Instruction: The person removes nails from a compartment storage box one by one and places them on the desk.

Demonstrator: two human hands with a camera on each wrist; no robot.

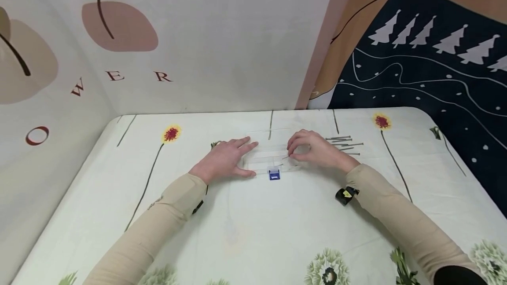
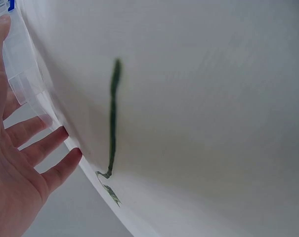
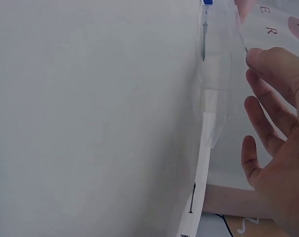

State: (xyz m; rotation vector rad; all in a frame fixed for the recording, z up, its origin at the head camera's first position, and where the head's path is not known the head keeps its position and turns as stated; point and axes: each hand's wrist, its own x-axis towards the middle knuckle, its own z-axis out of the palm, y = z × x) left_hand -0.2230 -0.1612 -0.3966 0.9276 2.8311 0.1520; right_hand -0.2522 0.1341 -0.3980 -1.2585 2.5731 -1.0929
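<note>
A clear plastic box (image 1: 261, 160) with a blue latch (image 1: 274, 174) lies on the table between the two hands. My left hand (image 1: 225, 159) is spread at the box's left end, its thumb (image 2: 1, 29) against the plastic. Between right thumb and forefinger, my right hand (image 1: 317, 149) pinches a thin metal nail (image 1: 286, 157) over the box's right part. Another nail (image 3: 204, 42) shows through the clear wall in the right wrist view. Several loose nails (image 1: 350, 144) lie on the cloth just beyond the right hand.
A white flowered cloth (image 1: 253, 232) covers the table. Behind it hangs a pale printed curtain (image 1: 222, 56), with a dark tree-patterned fabric (image 1: 428, 78) at the right. Black straps with small devices (image 1: 345, 195) sit at the wrists.
</note>
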